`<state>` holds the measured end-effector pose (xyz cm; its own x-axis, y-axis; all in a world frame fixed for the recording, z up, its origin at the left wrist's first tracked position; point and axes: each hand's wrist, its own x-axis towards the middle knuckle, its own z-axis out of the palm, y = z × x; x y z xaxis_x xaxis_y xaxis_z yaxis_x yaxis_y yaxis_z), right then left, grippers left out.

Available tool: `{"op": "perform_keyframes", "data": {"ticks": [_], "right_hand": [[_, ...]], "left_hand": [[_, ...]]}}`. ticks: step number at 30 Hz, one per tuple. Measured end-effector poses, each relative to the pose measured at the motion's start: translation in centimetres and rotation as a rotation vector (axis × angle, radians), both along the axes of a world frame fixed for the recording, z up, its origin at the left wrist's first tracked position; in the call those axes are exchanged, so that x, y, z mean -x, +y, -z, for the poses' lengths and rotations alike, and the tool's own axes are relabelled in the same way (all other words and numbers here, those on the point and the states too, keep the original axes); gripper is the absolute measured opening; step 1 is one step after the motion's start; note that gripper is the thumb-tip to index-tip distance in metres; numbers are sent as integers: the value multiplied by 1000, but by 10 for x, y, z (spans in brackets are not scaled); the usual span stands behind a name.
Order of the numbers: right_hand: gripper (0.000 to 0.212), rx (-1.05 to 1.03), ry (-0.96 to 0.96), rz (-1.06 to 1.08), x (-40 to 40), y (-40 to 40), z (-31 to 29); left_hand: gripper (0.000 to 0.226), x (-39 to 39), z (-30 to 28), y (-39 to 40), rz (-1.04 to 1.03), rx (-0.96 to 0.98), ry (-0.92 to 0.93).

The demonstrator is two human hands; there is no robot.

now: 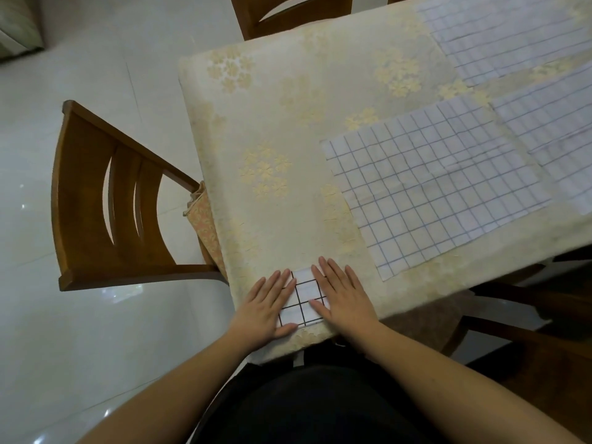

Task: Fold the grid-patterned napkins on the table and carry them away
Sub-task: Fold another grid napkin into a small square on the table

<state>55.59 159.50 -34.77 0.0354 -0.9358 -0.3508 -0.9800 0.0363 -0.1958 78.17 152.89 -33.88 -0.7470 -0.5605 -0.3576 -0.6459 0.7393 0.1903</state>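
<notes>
Napkin (303,298) under flat fingers (285,282)

Bare forearms, no sleeves, black garment (307,408) over the torso

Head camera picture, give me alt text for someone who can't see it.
Both hands, left and right, press flat on a small folded napkin at the near edge of a table with a floral cloth. Three unfolded grid napkins lie further right, the nearest largest in view. A wooden chair stands at the left.
</notes>
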Motion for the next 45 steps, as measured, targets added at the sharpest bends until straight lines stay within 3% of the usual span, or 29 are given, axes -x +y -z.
{"op": "perform_keyframes", "data": {"ticks": [12,15,22,29,37,45], "right_hand": [[76,-7,-46,-88,21,-3,-2],[76,-17,-61,-106,23,-6,-5],[69,-6,-121,-54,31,-7,-22],[67,8,-130,276,17,-1,-41],[67,29,-126,686,-5,-1,-60],[57,3,-107,855,-4,3,-68]], "left_hand": [[97,6,-10,-7,22,-32,-170],[97,10,-13,-6,50,20,-140],[42,30,-38,-46,120,74,31],[43,65,-48,-87,233,-12,71],[50,81,-60,-120,416,25,70],[60,121,-55,-140,511,68,15]]}}
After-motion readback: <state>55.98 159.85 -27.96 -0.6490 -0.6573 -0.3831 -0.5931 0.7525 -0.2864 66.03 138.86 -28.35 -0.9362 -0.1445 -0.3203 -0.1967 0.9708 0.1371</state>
